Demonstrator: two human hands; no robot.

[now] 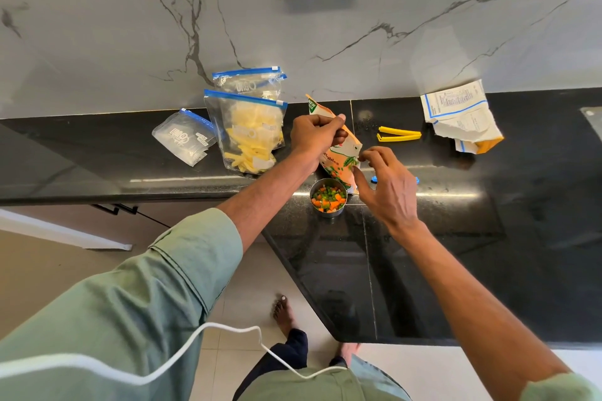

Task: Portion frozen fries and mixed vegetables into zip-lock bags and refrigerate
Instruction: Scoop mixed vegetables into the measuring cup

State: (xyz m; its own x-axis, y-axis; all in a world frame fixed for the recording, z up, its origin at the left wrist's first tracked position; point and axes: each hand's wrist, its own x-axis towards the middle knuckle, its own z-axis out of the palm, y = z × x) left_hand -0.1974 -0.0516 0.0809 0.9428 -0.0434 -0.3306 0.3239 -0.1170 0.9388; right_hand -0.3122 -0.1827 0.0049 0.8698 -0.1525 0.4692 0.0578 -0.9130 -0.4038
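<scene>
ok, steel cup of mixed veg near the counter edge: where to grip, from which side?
Wrap a hand round the side wall of the steel cup, coming from its near-left side. It stands upright and filled almost to the rim, so a top pinch would dip into the food. The vegetable packet and right hand crowd its far-right side.

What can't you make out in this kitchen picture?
Head view:
Blue object: mostly hidden behind the right hand.
Top of the vegetable packet: covered by the left hand.
Print on the torn white packet: too small to read.
Rear zip-lock bag: largely behind the fries bag.
</scene>
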